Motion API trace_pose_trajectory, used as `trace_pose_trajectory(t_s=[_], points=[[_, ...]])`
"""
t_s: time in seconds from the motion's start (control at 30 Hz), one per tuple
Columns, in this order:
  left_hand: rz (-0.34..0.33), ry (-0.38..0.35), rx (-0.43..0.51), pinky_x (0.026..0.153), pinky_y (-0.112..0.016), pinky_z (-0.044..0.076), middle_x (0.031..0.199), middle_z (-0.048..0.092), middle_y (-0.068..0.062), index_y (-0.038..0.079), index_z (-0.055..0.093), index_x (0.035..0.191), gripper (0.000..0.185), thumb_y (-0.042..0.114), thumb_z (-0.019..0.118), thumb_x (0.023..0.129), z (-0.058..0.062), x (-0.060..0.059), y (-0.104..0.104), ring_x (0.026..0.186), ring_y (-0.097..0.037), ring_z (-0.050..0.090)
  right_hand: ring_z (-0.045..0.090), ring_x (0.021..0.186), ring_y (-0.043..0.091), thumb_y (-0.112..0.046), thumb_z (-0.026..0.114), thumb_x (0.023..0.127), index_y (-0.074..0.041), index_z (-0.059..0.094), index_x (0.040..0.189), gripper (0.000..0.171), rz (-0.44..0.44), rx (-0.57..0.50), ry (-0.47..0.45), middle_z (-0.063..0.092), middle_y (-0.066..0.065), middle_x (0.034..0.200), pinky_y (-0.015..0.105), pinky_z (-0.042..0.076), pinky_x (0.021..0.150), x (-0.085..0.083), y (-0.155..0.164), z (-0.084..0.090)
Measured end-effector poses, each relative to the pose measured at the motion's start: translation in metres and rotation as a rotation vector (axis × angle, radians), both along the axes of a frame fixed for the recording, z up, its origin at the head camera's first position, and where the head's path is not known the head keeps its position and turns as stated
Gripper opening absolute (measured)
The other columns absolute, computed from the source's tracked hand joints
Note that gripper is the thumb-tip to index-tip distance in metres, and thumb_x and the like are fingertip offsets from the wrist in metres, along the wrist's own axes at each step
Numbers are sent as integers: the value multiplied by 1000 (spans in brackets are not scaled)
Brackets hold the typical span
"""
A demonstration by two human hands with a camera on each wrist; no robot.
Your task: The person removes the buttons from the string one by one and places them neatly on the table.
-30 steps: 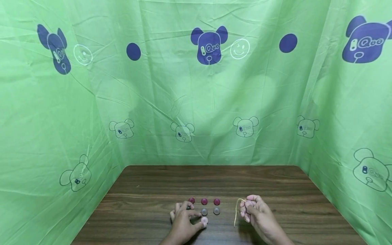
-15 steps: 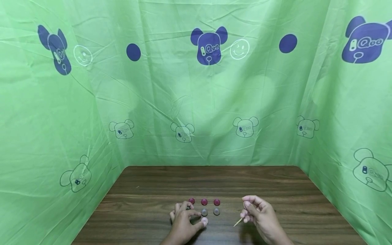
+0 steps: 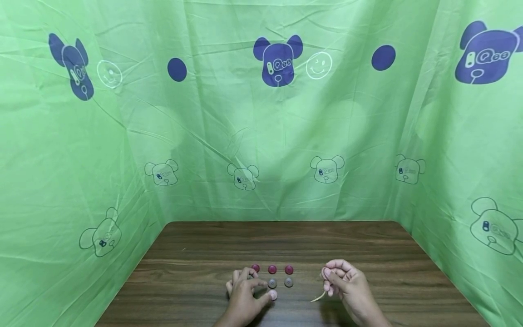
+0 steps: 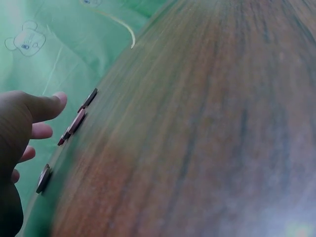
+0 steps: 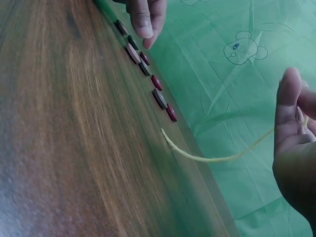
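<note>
My right hand [image 3: 347, 286] pinches a yellow string [image 3: 318, 297] between thumb and fingers, above the table right of the buttons. A pinkish round edge shows at the thumb tip; I cannot tell whether it is a button. In the right wrist view the yellow string [image 5: 212, 159] hangs in a curve toward the table. My left hand [image 3: 245, 290] is over the left of the buttons, fingers loosely bent and holding nothing. Its thumb tip overlaps a pale pink button [image 3: 273, 295]. Behind it lie grey buttons [image 3: 288, 282], one partly hidden by the left hand, and a row of red buttons [image 3: 272, 270].
The brown wood-grain table [image 3: 196, 245] carries the buttons near its front middle. A green printed cloth [image 3: 278, 136] hangs around the back and both sides of the table.
The string's free end has swung from hanging straight down to slanting left below the right hand. The right hand's fingers have shifted slightly. My left hand has stayed in place.
</note>
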State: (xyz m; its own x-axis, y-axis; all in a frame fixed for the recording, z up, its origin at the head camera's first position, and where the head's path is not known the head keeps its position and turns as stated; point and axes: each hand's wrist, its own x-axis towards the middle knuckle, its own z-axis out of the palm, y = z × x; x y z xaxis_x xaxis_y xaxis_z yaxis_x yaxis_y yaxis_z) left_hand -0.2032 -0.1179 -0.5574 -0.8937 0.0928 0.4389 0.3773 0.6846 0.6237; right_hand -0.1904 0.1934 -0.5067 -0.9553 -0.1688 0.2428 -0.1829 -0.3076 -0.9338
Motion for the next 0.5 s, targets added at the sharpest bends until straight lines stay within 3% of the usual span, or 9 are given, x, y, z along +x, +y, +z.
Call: trace_pose_trajectory(t_s=[0.17, 0.5], points=[[20, 116, 23, 89, -47, 25, 107, 63, 6, 20, 86, 96, 32, 41, 98, 76, 3, 1, 5, 106, -17, 43, 79, 81, 10, 4, 60, 108, -1, 65, 113, 9, 53, -25, 14, 82, 3, 100, 21, 65, 70, -2, 1, 0], [-6, 99, 62, 92, -48, 25, 106, 61, 9, 18, 86, 95, 29, 39, 97, 80, 12, 6, 11, 104, -12, 41, 80, 107, 12, 7, 61, 105, -1, 70, 132, 29, 175, 25, 36, 81, -1, 121, 21, 65, 82, -1, 4, 0]])
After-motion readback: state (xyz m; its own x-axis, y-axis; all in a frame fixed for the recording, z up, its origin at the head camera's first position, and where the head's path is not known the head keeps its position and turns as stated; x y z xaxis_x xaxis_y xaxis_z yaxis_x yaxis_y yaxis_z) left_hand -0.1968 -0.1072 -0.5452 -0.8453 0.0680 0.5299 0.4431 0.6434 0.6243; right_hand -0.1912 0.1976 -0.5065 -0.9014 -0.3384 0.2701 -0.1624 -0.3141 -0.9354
